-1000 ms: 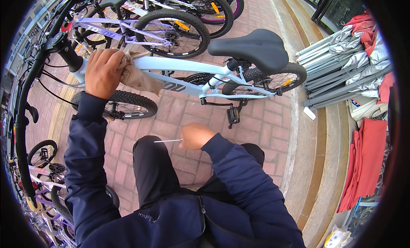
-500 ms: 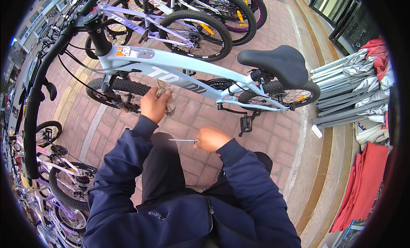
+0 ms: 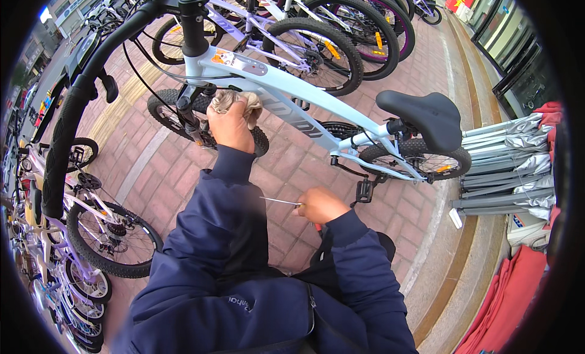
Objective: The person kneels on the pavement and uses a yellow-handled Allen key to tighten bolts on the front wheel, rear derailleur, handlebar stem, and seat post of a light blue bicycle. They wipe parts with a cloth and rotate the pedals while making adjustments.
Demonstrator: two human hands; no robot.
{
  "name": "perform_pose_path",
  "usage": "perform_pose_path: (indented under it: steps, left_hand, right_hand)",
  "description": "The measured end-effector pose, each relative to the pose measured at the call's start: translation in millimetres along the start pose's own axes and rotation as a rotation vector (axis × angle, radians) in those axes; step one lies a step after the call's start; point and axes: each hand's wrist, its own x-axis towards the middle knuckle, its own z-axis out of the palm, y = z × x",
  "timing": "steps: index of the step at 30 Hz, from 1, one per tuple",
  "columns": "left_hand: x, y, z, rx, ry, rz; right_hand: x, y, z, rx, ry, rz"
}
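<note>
While the whole bicycle slides rightward in the head view, I watch the left hand (image 3: 231,130) come back up with its beige cloth (image 3: 251,105). Half a second ago that hand hung lower, away from the tubes; a second ago it was on the top tube (image 3: 314,97). Now it sits left of the upper centre, its fingers closed round the bunched cloth, over the front end of the pale blue down tube (image 3: 304,127) and close to the fork (image 3: 186,113). Whether the cloth actually presses on the paint, I can't tell from here. To my eye, the work has shifted from the tube's top to its underside.

The right hand (image 3: 327,206), just right of centre, has hardly altered its hold: fingers curled tight on a thin metal rod (image 3: 279,200) pointing left. That hand seems merely to be keeping the rod, well apart from the cloth.
</note>
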Motion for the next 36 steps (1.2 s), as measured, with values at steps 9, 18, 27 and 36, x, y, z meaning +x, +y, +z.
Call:
perform_pose_path:
  steps: [9,18,27,36]
  left_hand:
    - [-10.6,-54.9,-2.3,0.188,-0.172,-0.174]
    - [8.0,-14.3,-10.5,0.053,-0.171,-0.019]
    - [5.1,-30.5,-6.7,0.132,-0.013,-0.347]
    - [19.6,-42.9,-24.8,0.044,-0.165,-0.270]
  right_hand:
    - [4.5,-2.3,-0.7,-0.045,0.028,-0.110]
    - [8.4,6.0,9.8,-0.017,0.022,-0.108]
    - [16.6,17.9,10.4,-0.085,0.048,-0.157]
    - [6.3,-2.0,5.8,-0.058,0.034,-0.185]
